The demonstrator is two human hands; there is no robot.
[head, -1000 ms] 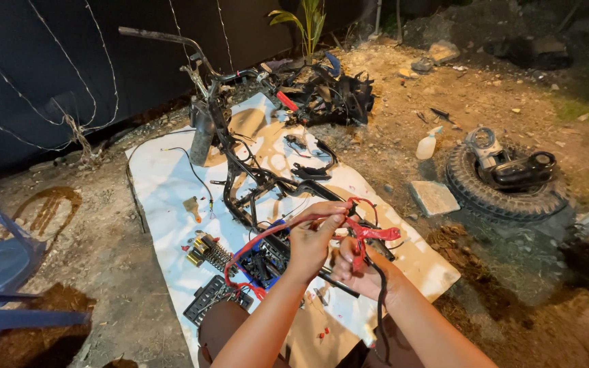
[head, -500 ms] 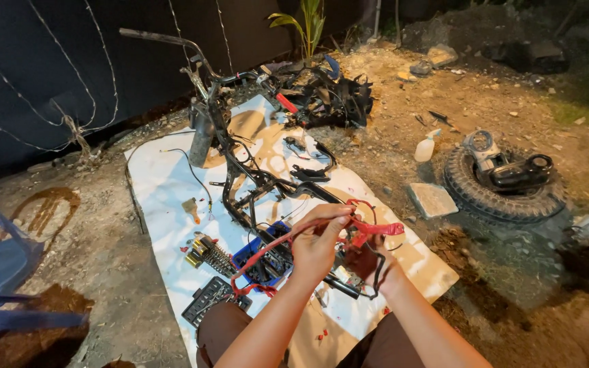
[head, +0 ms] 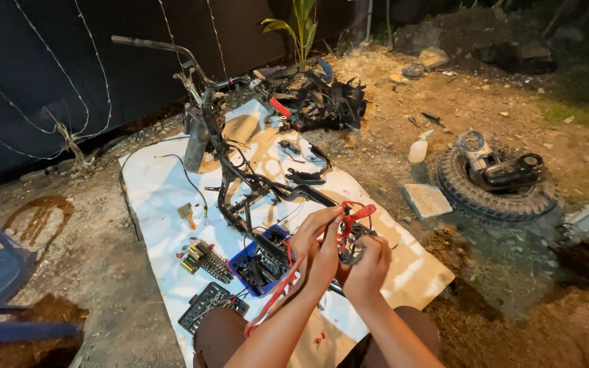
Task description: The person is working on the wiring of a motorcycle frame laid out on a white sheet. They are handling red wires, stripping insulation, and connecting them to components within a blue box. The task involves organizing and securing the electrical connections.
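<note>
Ground was bare packed dirt with stones; a white sheet (head: pixel 158 197), creased and stained tan in patches, lay spread over it beyond and under our grip.

On the sheet, just past our hands, stood the stripped motorcycle frame (head: pixel 240 177): black tube steel, handlebar stem tilted up to the far left, loose black cables hanging off it. We judged the teardown well along, with the bodywork and wheel already off; the wiring was not yet sorted.

Well to the right of the grip a knobbly rubber tyre (head: pixel 485 194) lay flat on the dirt with a grey metal part resting in its middle. Near it sat a pale flat stone block (head: pixel 425 200) and a small white spray bottle (head: pixel 418 148).

Just left of and below the grip: a blue plastic tray (head: pixel 257 262) of dark small parts, a coiled ribbed spring (head: pixel 211 262), and a black socket case (head: pixel 206 304).

Our left hand (head: pixel 318 242) pinched the red wire harness (head: pixel 352 215), fingers closed on it. Our right hand (head: pixel 368 267) closed round the dark connector bundle of the same harness. The harness hung between both hands, above the sheet, one red lead trailing down toward our knee.
</note>
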